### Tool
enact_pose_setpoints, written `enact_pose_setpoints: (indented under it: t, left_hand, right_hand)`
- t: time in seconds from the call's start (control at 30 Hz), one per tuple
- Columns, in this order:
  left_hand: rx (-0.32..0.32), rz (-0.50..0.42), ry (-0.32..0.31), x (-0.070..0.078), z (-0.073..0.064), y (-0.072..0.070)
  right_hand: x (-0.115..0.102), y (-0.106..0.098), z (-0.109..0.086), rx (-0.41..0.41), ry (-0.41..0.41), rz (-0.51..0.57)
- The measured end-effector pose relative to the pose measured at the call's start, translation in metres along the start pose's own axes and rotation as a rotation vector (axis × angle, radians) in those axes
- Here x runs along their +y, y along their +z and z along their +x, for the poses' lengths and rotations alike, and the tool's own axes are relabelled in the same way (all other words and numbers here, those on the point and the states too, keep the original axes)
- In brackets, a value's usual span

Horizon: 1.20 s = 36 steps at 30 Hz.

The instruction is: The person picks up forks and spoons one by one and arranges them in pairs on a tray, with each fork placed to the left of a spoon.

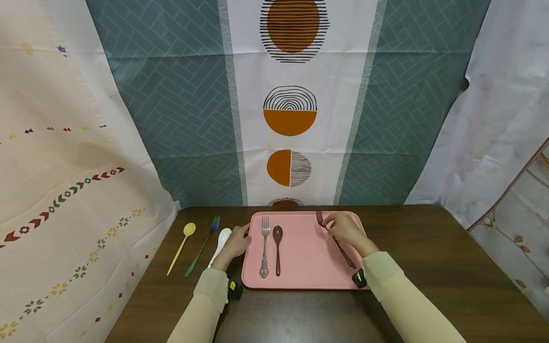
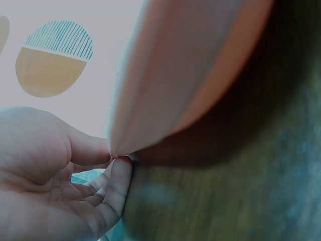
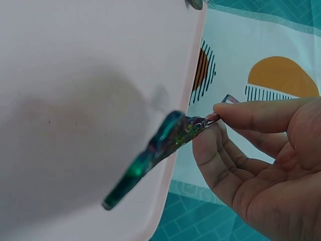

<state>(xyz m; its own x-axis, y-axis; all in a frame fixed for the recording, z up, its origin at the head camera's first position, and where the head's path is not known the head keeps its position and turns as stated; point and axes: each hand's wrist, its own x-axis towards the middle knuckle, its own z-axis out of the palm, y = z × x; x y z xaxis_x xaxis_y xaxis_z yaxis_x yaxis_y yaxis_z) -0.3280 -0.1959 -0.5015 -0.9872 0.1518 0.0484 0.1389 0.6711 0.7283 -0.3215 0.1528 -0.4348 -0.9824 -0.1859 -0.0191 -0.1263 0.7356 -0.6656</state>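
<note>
A pink tray [image 1: 304, 259] lies on the dark wooden table. My left hand [image 1: 237, 242] is at its left side; in the left wrist view thumb and fingers pinch the tray's rim [image 2: 150, 100]. Over the tray's right part, my right hand [image 1: 346, 229] pinches a dark fork [image 1: 346, 258] with an ornate handle, slanting with its tines toward the far edge. Up close, the right wrist view shows that fork's handle [image 3: 173, 135] with a green-purple sheen. On the tray's left part, a silver fork [image 1: 264, 267] and a brown spoon [image 1: 278, 233] lie side by side.
Left of the tray on the table [image 1: 411, 267] are a white spoon [image 1: 224, 235] partly behind my left hand, a green-handled fork [image 1: 200, 253] with rainbow tines, and a yellow spoon [image 1: 188, 229]. A patterned cloth [image 1: 287, 71] hangs behind the table's far edge.
</note>
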Motion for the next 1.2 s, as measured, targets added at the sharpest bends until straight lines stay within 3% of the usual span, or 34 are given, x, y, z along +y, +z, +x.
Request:
enact_pose_setpoints:
  t: [0.7, 1.0, 1.2]
  left_hand:
    - [0.003, 0.004, -0.008, -0.001, 0.0, 0.002]
    - [0.007, 0.015, -0.001, 0.0, 0.002, 0.002]
    - [0.005, 0.011, -0.005, 0.0, 0.001, 0.002]
  right_hand:
    - [-0.015, 0.014, 0.012, -0.024, 0.044, -0.029]
    - [-0.018, 0.019, 0.017, -0.037, 0.07, 0.037]
    - [-0.021, 0.03, 0.021, -0.046, 0.1, -0.023]
